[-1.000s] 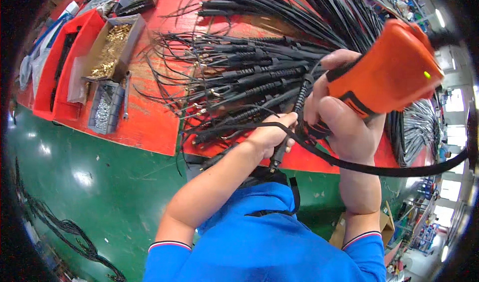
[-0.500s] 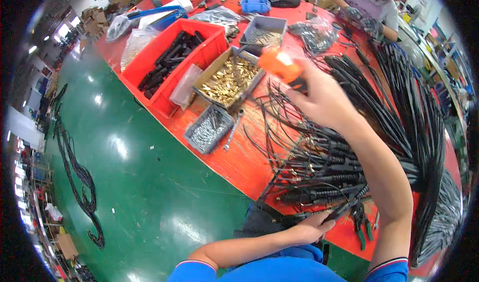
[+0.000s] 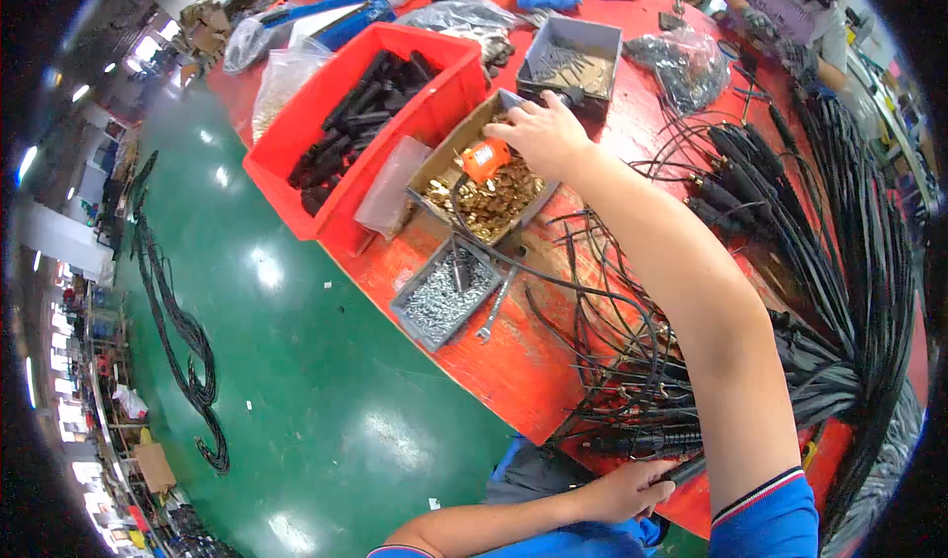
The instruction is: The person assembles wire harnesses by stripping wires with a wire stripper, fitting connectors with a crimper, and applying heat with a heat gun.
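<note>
My right hand point(image 3: 541, 141) reaches over the grey bin point(image 3: 422, 200) of small brass-coloured parts point(image 3: 491, 207). Its fingers are closed around an orange-and-black hand tool point(image 3: 484, 160), probably a power screwdriver, whose far end I cannot make out. Low at the table's near edge, my left hand point(image 3: 632, 489) is wrapped around a black cable part point(image 3: 686, 470), partly hidden by my right arm. Just in front of that hand lies a bundle of black cables with thick sleeves point(image 3: 647, 443).
Left of the brass parts stands a red bin point(image 3: 341, 202) of black pieces. A small grey tray point(image 3: 434, 336) of screws and a wrench point(image 3: 497, 304) lie nearer. Long black cables point(image 3: 849, 212) cover the right side. Across the table, a gloved person point(image 3: 790, 39) works.
My right hand has carried the orange-and-black tool leftward, from above the cables to over the brass parts. My left hand keeps its hold near the table edge. The view has shifted slightly.
</note>
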{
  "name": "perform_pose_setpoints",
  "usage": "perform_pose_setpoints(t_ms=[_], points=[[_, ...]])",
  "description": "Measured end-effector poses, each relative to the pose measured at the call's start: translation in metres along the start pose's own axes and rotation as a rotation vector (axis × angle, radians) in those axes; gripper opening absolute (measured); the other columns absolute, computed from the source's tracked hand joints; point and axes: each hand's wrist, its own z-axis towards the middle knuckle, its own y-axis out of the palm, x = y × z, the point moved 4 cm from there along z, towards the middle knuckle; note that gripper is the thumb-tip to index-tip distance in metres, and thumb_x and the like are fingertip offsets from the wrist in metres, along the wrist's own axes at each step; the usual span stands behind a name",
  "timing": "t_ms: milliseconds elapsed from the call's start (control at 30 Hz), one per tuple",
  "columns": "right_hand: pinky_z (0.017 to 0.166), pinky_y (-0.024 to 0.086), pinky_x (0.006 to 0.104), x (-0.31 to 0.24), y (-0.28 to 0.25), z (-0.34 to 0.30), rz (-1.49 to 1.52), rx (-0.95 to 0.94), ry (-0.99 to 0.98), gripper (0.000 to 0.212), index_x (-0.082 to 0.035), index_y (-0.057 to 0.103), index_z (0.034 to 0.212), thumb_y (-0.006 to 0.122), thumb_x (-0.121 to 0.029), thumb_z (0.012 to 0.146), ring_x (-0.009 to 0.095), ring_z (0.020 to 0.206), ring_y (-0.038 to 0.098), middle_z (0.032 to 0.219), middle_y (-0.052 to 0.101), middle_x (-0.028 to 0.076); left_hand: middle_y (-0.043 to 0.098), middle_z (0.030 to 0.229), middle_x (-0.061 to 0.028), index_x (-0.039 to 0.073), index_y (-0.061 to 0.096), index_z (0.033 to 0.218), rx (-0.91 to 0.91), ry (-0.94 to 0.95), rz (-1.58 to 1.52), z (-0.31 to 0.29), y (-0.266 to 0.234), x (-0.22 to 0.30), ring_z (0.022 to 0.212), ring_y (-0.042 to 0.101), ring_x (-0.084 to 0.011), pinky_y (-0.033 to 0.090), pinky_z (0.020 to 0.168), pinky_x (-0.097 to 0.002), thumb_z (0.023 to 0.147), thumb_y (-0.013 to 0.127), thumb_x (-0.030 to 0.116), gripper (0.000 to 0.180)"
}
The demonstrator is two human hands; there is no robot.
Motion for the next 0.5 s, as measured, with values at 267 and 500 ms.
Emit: perform_pose_setpoints(t_ms=[267,500], points=[[0.111,0.044,0.0487,0.005,-0.026,-0.050,0.036,0.148,-0.042,0.055,-0.023,0.060,0.141,0.072,-0.025,0.087,0.028,0.133,0.057,0.139,0.061,0.010,0.066,0.086,-0.0060,-0.005,0.052,0.139,-0.029,-0.260,-0.101,0.003,-0.025,0.001,0.070,0.064,-0.0119,0.055,0.061,-0.0299,0.113,0.048,0.027,0.042],[0.091,0.057,0.0446,-0.006,-0.143,-0.295,0.482,0.279,0.205,0.039,-0.007,0.068,0.123,0.074,-0.022,0.088,0.035,0.107,0.070,0.118,0.068,0.017,0.069,0.101,-0.0116,-0.004,0.055,0.131,-0.112,-0.178,-0.477,0.003,-0.024,-0.008,0.077,0.068,-0.0171,0.058,0.070,-0.0319,0.112,0.047,0.028,0.038]])
